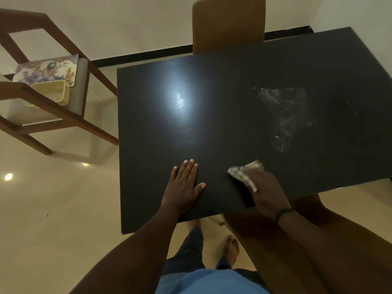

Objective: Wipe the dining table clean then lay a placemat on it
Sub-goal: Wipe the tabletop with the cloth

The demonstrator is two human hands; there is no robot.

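Observation:
The black dining table point(161, 115) fills the middle and right of the view. A whitish smeared patch point(284, 115) lies on its right half. My left hand point(183, 185) rests flat on the tabletop near the front edge, fingers spread, holding nothing. My right hand point(263, 192) presses a pale crumpled cloth point(241, 172) onto the table just right of the left hand. A floral placemat point(46, 70) lies on the seat of a wooden chair at the far left.
A wooden armchair point(63, 111) stands left of the table, with a yellow tub point(52, 92) on its seat beside the placemat. A brown upholstered chair point(229, 24) is tucked in at the table's far side. Another brown chair point(307, 211) sits under the near right edge. My bare feet stand on the glossy tiled floor.

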